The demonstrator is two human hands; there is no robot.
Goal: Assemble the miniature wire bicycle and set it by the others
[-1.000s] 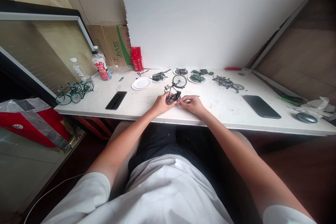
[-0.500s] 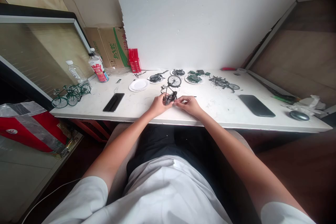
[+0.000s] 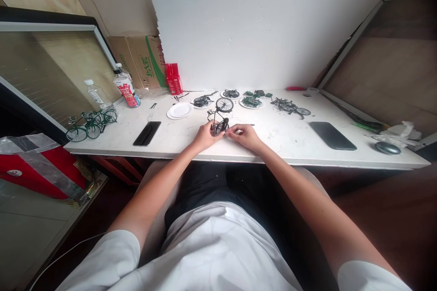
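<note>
Small black model bicycle (image 3: 223, 125) in the person's left hand (image 3: 205, 135), over the near side of the white table (image 3: 177, 140).
The left fingers clasp its frame and hide part of it, spoked wheel toward twelve o'clock; the right hand (image 3: 246, 135) has thumb and fingertips at its four o'clock edge, but whether they pinch a part cannot be told. White paper plates (image 3: 180, 109) lie at ten, a heap of black parts (image 3: 202, 101) at eleven, a plate of green parts (image 3: 251, 106) at one, loose dark parts (image 3: 292, 107) at two. A black phone (image 3: 147, 133) lies at nine, dark-green model bicycles (image 3: 92, 125) beyond. Toward ten, a brown cardboard carton (image 3: 136, 59) shows sideways green characters, seemingly 北大荒; print on the red box (image 3: 174, 81) is too small to read.
</note>
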